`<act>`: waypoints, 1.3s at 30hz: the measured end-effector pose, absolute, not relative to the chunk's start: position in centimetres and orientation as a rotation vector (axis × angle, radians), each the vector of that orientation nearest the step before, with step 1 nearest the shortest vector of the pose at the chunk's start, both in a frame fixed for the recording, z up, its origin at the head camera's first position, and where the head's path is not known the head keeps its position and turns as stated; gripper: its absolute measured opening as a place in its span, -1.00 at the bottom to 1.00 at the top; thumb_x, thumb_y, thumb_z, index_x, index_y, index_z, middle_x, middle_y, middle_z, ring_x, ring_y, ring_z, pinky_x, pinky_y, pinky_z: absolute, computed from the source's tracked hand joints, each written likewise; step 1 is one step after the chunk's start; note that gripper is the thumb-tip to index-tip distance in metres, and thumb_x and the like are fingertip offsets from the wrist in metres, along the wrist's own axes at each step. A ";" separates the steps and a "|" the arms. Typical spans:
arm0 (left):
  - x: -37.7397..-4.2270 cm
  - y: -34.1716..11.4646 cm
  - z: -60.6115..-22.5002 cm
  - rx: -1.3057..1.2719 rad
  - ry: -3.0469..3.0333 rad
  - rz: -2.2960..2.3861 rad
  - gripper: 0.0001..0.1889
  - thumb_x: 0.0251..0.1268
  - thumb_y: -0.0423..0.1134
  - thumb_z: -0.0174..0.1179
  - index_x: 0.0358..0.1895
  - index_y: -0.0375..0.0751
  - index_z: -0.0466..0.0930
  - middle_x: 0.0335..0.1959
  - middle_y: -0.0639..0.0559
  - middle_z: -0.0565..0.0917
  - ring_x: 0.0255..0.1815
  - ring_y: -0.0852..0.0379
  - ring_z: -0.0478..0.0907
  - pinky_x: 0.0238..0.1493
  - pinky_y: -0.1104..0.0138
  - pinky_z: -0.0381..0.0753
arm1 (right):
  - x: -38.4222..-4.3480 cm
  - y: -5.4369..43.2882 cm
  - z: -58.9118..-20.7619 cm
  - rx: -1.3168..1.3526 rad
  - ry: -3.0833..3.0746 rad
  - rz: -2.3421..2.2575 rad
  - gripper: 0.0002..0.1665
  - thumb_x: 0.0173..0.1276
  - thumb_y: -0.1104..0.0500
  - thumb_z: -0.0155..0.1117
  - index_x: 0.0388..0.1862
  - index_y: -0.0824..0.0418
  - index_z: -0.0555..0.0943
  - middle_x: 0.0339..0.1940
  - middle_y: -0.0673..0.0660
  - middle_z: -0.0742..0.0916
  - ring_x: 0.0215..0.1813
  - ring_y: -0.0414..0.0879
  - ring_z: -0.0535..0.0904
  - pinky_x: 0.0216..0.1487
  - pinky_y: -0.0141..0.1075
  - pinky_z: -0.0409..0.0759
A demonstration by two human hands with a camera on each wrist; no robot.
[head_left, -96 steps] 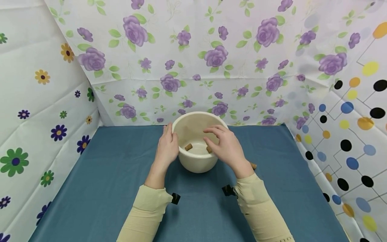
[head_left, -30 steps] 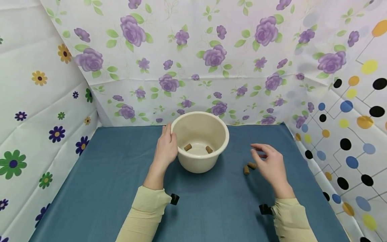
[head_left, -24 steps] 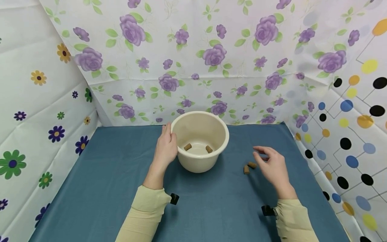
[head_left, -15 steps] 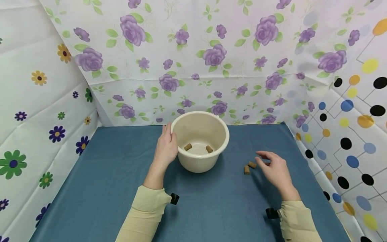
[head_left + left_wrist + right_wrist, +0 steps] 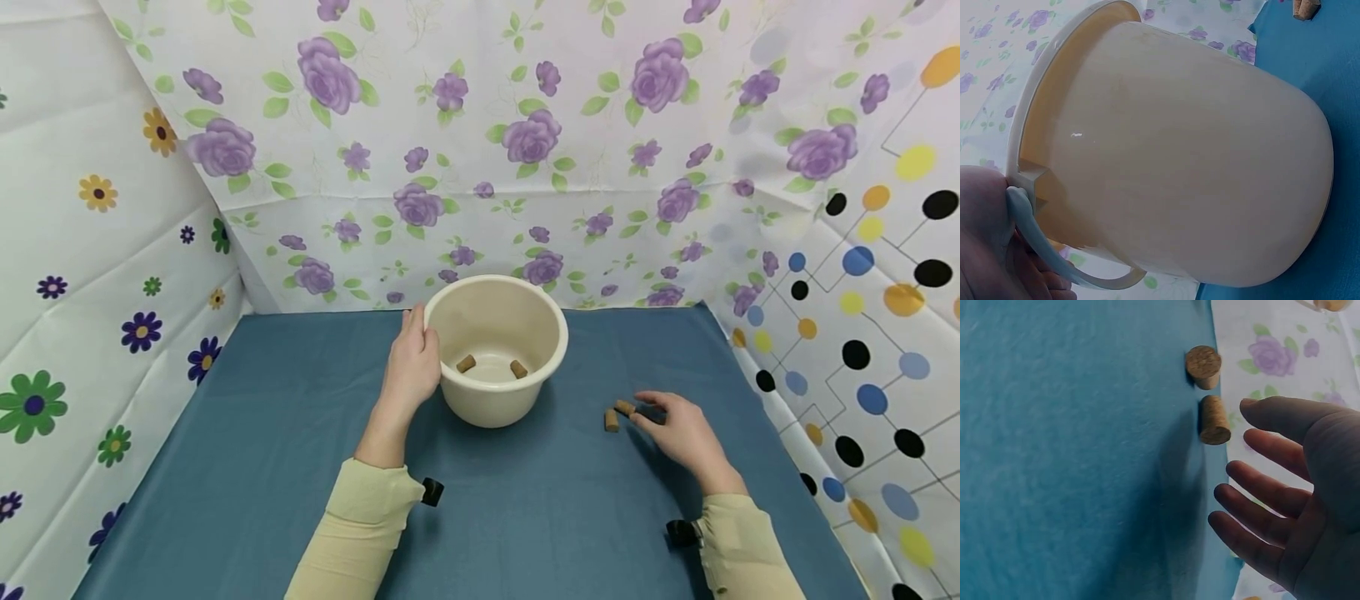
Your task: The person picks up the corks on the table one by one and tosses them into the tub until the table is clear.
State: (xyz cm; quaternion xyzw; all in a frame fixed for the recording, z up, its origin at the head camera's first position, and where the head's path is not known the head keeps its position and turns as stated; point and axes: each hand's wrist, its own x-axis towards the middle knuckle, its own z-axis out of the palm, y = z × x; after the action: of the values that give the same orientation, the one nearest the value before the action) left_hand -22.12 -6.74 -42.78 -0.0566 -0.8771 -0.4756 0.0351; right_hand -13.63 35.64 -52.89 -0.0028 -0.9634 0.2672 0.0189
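Note:
My left hand [image 5: 411, 367] holds the cream plastic bucket [image 5: 491, 408] at its left side. In the left wrist view the thumb is at the rim and the fingers are curled near the grey-white handle [image 5: 1047, 250]. Inside, on the bucket's bottom, lie one cork [image 5: 466, 364] at left and another cork [image 5: 518, 369] at right. To the right of the bucket, two more corks lie close together on the cloth, a nearer cork [image 5: 611, 420] and a farther cork [image 5: 625, 407]. Just right of them hovers my right hand [image 5: 681, 432], its fingers loosely spread and holding nothing.
Blue cloth [image 5: 495, 525] covers the table. A floral sheet [image 5: 480, 150] hangs behind the bucket, with patterned sheets at the left and right sides. A small black device [image 5: 432, 492] sits at the left wrist, and a similar black device [image 5: 681, 533] at the right.
My right hand has left the space over the bucket, moved right, and come down toward the corks on the cloth. The left hand and bucket stay in place.

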 end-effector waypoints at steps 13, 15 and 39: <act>-22.3 -6.7 -42.6 -0.176 -2.695 -1.455 -0.36 0.79 -0.11 -0.30 0.75 -0.29 -0.04 0.76 -0.19 0.01 0.78 -0.07 -0.22 0.71 -0.05 -0.10 | -14.0 35.3 -53.3 -0.050 -3.032 0.752 -0.42 0.57 -0.06 0.40 0.40 0.24 0.65 0.31 0.42 0.66 0.23 0.36 0.64 0.10 0.28 0.63; -22.2 -6.7 -42.5 -0.182 -2.695 -1.454 -0.36 0.79 -0.12 -0.30 0.75 -0.29 -0.04 0.76 -0.19 0.01 0.78 -0.06 -0.23 0.71 -0.05 -0.10 | -14.1 35.2 -53.3 -0.067 -3.043 0.733 -0.43 0.56 -0.06 0.40 0.39 0.22 0.66 0.32 0.41 0.66 0.23 0.35 0.65 0.10 0.28 0.63; -22.0 -6.8 -42.6 -0.168 -2.706 -1.455 -0.36 0.79 -0.11 -0.30 0.76 -0.27 -0.07 0.77 -0.18 -0.01 0.78 -0.07 -0.23 0.71 -0.05 -0.12 | -14.2 34.5 -53.9 -0.129 -3.041 0.679 -0.56 0.58 0.02 0.38 0.29 0.21 0.73 0.32 0.42 0.65 0.20 0.36 0.65 0.07 0.29 0.64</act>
State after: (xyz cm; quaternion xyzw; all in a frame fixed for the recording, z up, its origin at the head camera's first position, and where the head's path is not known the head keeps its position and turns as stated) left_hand -22.04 -6.80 -42.62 -0.0546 -0.8790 -0.4726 0.0326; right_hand -14.21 34.55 -53.86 -0.0413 -0.9751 0.2177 0.0114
